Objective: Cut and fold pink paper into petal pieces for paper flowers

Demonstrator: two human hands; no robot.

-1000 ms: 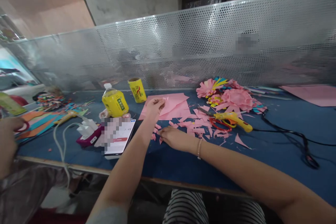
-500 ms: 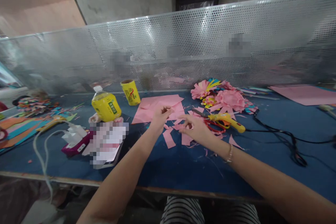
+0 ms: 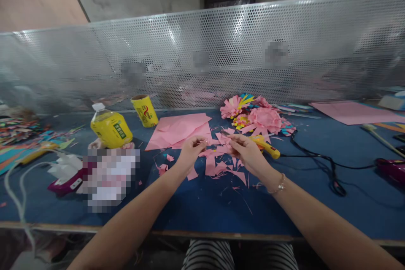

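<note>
My left hand is closed in a pinch above the pink scraps, in front of a folded sheet of pink paper. What its fingertips hold, if anything, is too small to make out. To its right, my right hand has thumb and fingers drawn together; its grip is hidden. A dark blade tip, seemingly of scissors, shows just beyond those fingers. Pink paper scraps lie under and between both hands. Partly behind the right hand rests a yellow glue gun.
Pink paper flowers lie behind the right hand. At left stand a yellow bottle and a yellow cardboard tube, with a purple power strip nearer. A black cord crosses the right side. A perforated metal panel borders the table's back.
My view has swung a little to the right. My right hand has moved forward over the scissors, covering their red handles. The left hand remains pinched above the scraps.
</note>
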